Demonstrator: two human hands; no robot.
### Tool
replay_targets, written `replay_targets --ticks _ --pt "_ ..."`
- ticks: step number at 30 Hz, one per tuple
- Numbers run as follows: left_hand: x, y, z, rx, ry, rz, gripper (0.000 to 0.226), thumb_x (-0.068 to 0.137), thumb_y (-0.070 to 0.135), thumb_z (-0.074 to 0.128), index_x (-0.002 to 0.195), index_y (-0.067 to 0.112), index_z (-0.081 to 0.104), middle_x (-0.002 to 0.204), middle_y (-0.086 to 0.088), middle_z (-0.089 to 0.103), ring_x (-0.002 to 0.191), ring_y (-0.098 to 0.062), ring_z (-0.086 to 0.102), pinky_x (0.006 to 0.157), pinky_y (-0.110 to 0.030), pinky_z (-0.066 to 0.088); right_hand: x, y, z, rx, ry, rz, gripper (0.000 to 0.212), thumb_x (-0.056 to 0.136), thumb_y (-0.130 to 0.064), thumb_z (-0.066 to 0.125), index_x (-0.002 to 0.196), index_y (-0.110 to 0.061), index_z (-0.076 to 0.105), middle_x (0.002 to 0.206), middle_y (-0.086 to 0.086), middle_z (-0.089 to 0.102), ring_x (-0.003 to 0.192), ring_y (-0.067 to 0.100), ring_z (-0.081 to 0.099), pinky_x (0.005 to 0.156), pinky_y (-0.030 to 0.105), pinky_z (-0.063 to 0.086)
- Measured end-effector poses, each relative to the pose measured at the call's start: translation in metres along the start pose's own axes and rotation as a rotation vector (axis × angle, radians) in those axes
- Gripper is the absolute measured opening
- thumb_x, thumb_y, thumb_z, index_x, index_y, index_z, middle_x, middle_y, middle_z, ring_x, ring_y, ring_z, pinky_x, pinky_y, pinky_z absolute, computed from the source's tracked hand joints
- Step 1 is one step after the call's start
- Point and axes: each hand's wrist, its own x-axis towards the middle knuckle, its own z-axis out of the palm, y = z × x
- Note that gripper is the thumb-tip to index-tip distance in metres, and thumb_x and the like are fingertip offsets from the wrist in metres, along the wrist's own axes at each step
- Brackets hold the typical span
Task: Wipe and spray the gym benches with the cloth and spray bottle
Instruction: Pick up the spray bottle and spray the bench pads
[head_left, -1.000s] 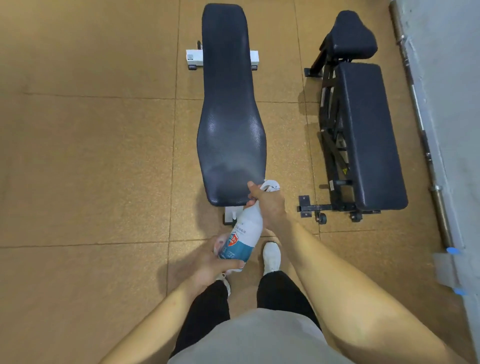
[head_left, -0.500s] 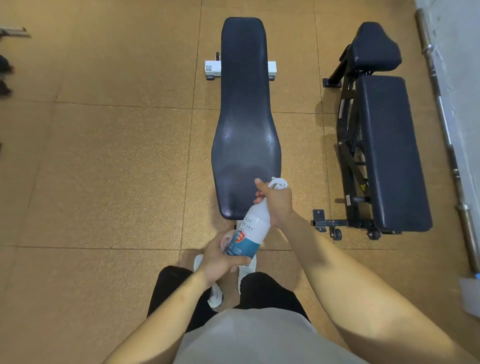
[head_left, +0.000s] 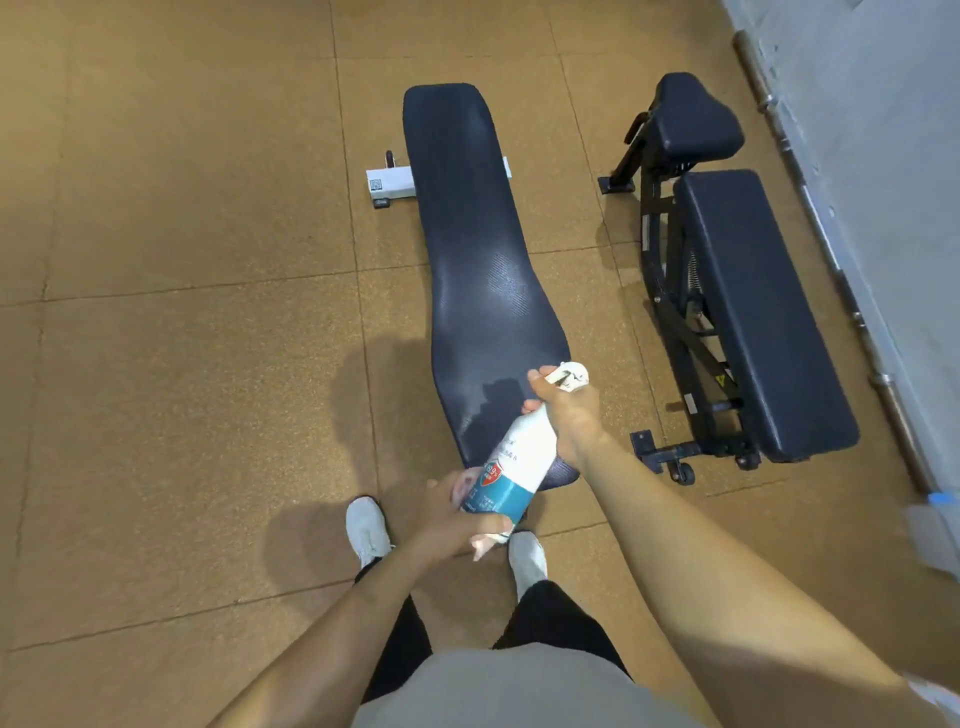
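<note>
Standing at the near end of a flat bench (head_left: 470, 270), a person holds a spray bottle (head_left: 511, 470) with both hands over the padded surface; right hand (head_left: 566, 410) wrapped around the neck at the trigger head (head_left: 571, 375), fingers curled closed on it, nozzle pointing toward 12 o'clock along the pad; left hand (head_left: 452, 512) closed around the bottle's base at about 7 o'clock from the right hand, also clutching something pale that could be the cloth (head_left: 491, 540), mostly hidden, cannot tell for sure; bottle white with teal lower label, tilted, base toward the person, hovering just above the bench's near end; pad dark blue, textured, a lighter hazy patch near the middle; second bench (head_left: 758, 312), adjustable type with a black frame and separate seat pad, sits at 2 o'clock, apart from the first; barbell (head_left: 841, 270) lies along the wall at 3 o'clock; white shoes (head_left: 369, 530) on the tan floor (head_left: 182, 364) at 6 o'clock, either side of the bench end
</note>
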Motion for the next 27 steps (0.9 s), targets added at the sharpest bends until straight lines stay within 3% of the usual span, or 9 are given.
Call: replay_targets --ticks 2,6,9,12,17,21,23,25,27 --pt "0.003 0.004 -0.022 0.068 -0.063 0.019 0.086 0.052 0.051 0.095 0.129 0.032 0.06 0.118 0.006 0.072 0.105 -0.016 0.072 0.089 -0.045 0.061 -0.003 0.002 0.015 0.03 0.046 0.026 0.018 0.084 -0.017 0.083 0.089 -0.014 0.066 0.078 0.011 0.069 0.055 0.022 0.062 0.063 0.036 0.056" --pt "0.008 0.008 -0.081 0.117 -0.113 0.012 0.073 0.059 0.029 0.096 0.123 0.026 0.06 0.108 0.001 0.074 0.093 -0.019 0.074 0.064 -0.033 0.059 -0.013 0.011 0.056 0.149 0.156 0.089 0.03 0.081 -0.023 0.086 0.084 -0.01 0.06 0.062 0.01 0.063 0.047 0.021 0.056 0.06 0.035 0.054" --pt "0.012 0.012 -0.111 0.121 -0.131 -0.008 0.069 0.065 0.019 0.094 0.123 0.028 0.058 0.11 0.007 0.07 0.103 -0.015 0.071 0.076 -0.029 0.063 -0.018 0.014 0.077 0.152 0.166 0.087 0.027 0.081 -0.024 0.087 0.089 -0.012 0.064 0.075 0.01 0.069 0.054 0.021 0.062 0.065 0.037 0.057" --pt "0.021 0.017 -0.133 0.141 -0.143 -0.032 0.082 0.061 0.03 0.093 0.132 0.031 0.053 0.12 0.008 0.066 0.11 -0.013 0.068 0.09 -0.031 0.061 -0.018 0.01 0.095 0.138 0.151 0.068 0.025 0.084 -0.021 0.084 0.102 -0.015 0.068 0.087 0.009 0.073 0.063 0.019 0.068 0.059 0.029 0.058" --pt "0.038 0.039 -0.161 0.227 -0.166 -0.002 0.07 0.064 0.02 0.092 0.125 0.024 0.057 0.108 0.0 0.069 0.096 -0.018 0.073 0.064 -0.022 0.056 -0.003 -0.006 0.122 0.174 0.192 0.119 0.027 0.083 -0.026 0.084 0.093 -0.008 0.067 0.071 0.007 0.069 0.052 0.017 0.061 0.05 0.024 0.054" --pt "0.054 0.06 -0.186 0.257 -0.198 -0.04 0.06 0.07 0.019 0.091 0.119 0.022 0.056 0.106 -0.007 0.069 0.097 -0.028 0.073 0.073 -0.03 0.062 0.02 -0.019 0.158 0.158 0.082 0.051 0.024 0.08 -0.021 0.087 0.086 -0.013 0.065 0.074 0.009 0.067 0.054 0.021 0.06 0.062 0.035 0.056" --pt "0.069 0.069 -0.201 0.298 -0.203 -0.023 0.052 0.069 0.022 0.091 0.112 0.017 0.061 0.097 -0.012 0.069 0.085 -0.031 0.072 0.071 -0.039 0.06 0.032 -0.029 0.179 0.155 0.047 0.01 0.022 0.078 -0.018 0.088 0.087 -0.015 0.068 0.073 0.009 0.066 0.054 0.023 0.06 0.07 0.042 0.055" --pt "0.087 0.076 -0.218 0.361 -0.21 -0.016 0.049 0.066 0.026 0.092 0.105 0.014 0.064 0.09 -0.013 0.07 0.08 -0.029 0.07 0.069 -0.043 0.058 0.046 -0.036 0.198 0.168 0.088 0.004 0.023 0.079 -0.015 0.088 0.077 -0.014 0.065 0.065 0.007 0.063 0.051 0.024 0.055 0.063 0.037 0.053" --pt "0.104 0.084 -0.235 0.388 -0.174 -0.005 0.064 0.059 0.038 0.094 0.114 0.025 0.064 0.098 0.001 0.074 0.093 -0.018 0.073 0.081 -0.042 0.062 0.059 -0.042 0.214 0.209 0.148 0.009 0.032 0.078 -0.017 0.088 0.064 -0.015 0.059 0.061 0.01 0.061 0.05 0.025 0.051 0.062 0.038 0.05"
